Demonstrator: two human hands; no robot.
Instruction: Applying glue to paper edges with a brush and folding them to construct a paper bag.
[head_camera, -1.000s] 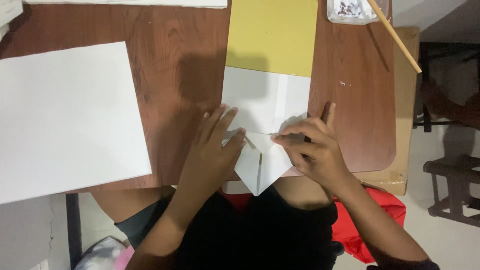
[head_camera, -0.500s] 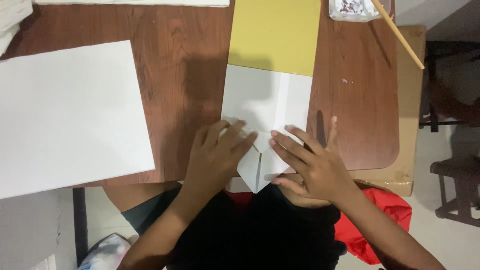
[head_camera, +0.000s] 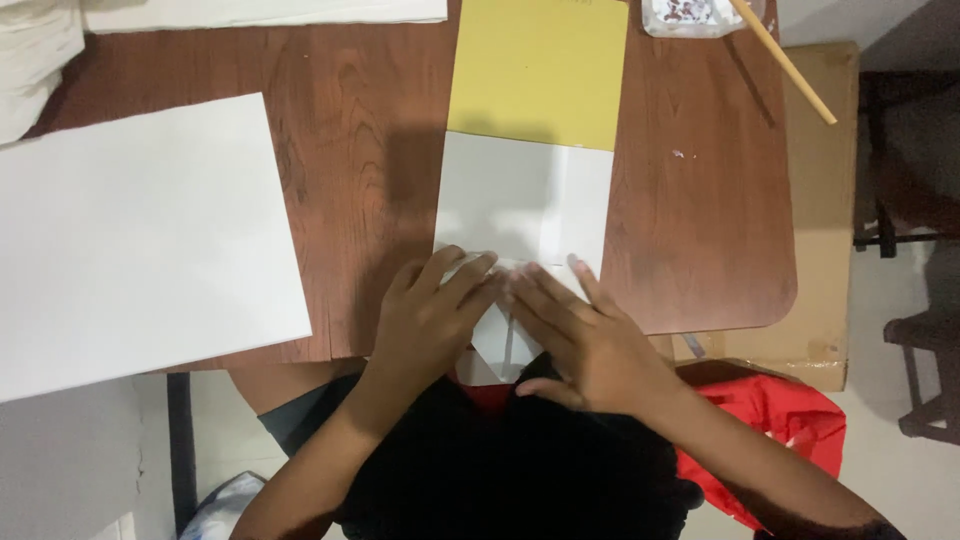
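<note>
Fingers of both hands lie flat and spread, gripping nothing: the left hand (head_camera: 432, 318) and right hand (head_camera: 590, 340) press side by side on the folded near end of a white paper sheet (head_camera: 525, 200) at the wooden table's (head_camera: 350, 150) near edge. Beyond it lies a yellow sheet (head_camera: 540, 70). At the far right, a clear tray (head_camera: 690, 14) holds small dark bits, with a wooden stick (head_camera: 790, 70) resting across it.

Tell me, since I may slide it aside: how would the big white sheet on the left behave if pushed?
The big white sheet lies flat and thin, so it is probably light and floppy. On the smooth wooden table it would likely slide easily. Its near edge overhangs the table, so it might droop or slip off.
</note>
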